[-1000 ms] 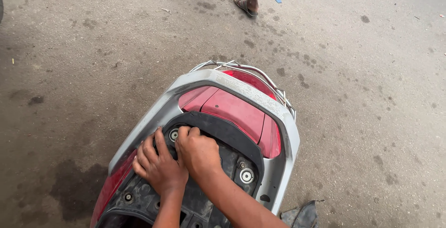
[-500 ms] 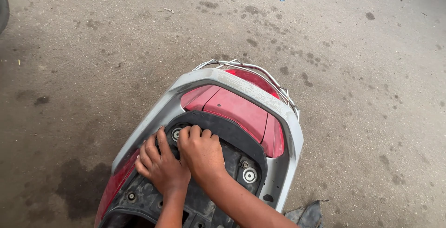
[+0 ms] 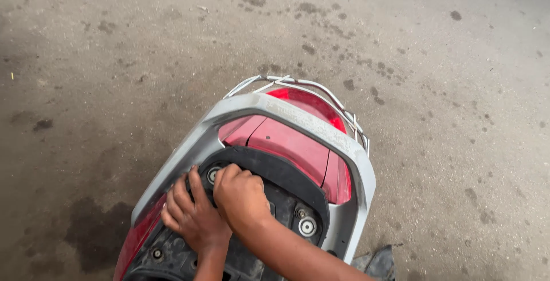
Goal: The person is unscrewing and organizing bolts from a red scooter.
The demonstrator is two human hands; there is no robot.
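Note:
I look down on the rear of a red scooter (image 3: 286, 143) with its seat off, showing a black plastic frame (image 3: 275, 172) inside a grey grab rail (image 3: 298, 118). My left hand (image 3: 192, 218) rests flat on the black frame at the left, fingers spread toward a round bolt (image 3: 213, 173). My right hand (image 3: 240, 195) is curled over the frame just beside that bolt, fingers bent down; what they grip is hidden. Another bolt with a washer (image 3: 307, 226) sits to the right of my right wrist.
A chrome wire guard (image 3: 321, 89) wraps the red tail lamp at the scooter's back. Stained concrete ground (image 3: 114, 57) surrounds the scooter, with a dark oil patch (image 3: 91, 235) at lower left. A black part (image 3: 378, 261) lies by the lower right of the scooter.
Another person's feet at the top edge have left the view. My two hands stay on the black frame near the left bolt, shifting only slightly.

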